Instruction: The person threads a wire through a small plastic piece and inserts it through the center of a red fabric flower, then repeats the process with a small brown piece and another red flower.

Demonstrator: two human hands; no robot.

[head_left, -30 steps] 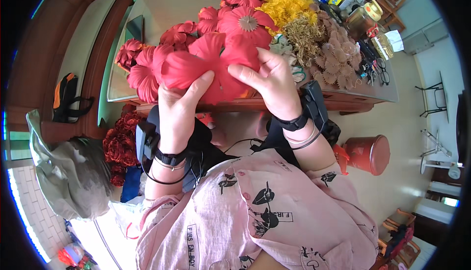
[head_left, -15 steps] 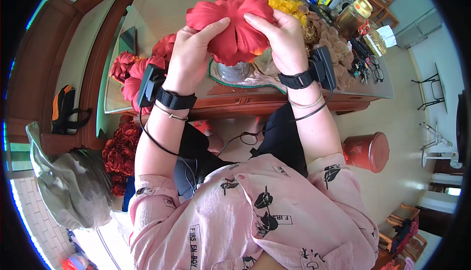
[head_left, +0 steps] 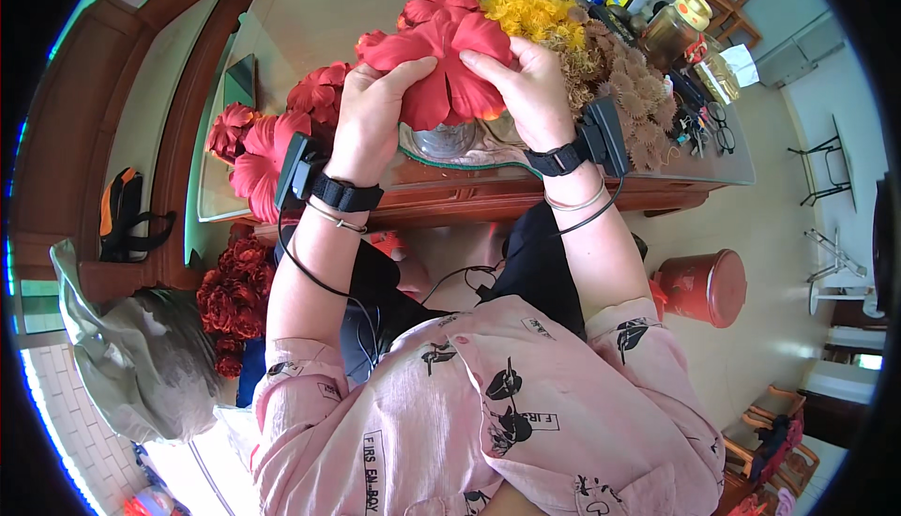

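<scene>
A layer of red artificial flower petals (head_left: 449, 70) is spread between my two hands over the table's near side. My left hand (head_left: 374, 98) pinches its left part, thumb on top near the middle and fingers hidden beneath. On the other side my right hand (head_left: 527, 89) grips it in the same way, its thumb close to the centre. Another red flower (head_left: 441, 2) shows just beyond the petals. Underneath stands a greyish round container (head_left: 444, 142) on a green-edged cloth (head_left: 507, 152). More red flowers (head_left: 269, 161) lie left of my left hand.
Yellow flowers (head_left: 530, 17) and brownish spiky flowers (head_left: 638, 94) are heaped on the table's right. Behind them are a yellow-lidded jar (head_left: 678, 28), eyeglasses (head_left: 721, 129) and small tools. Dark red flowers (head_left: 235, 291) hang below at left; a red bucket (head_left: 704, 288) stands on the floor.
Both hands have shifted slightly with the petals, which now appear flatter. The red flower beyond and more of the yellow flowers have come into sight.
</scene>
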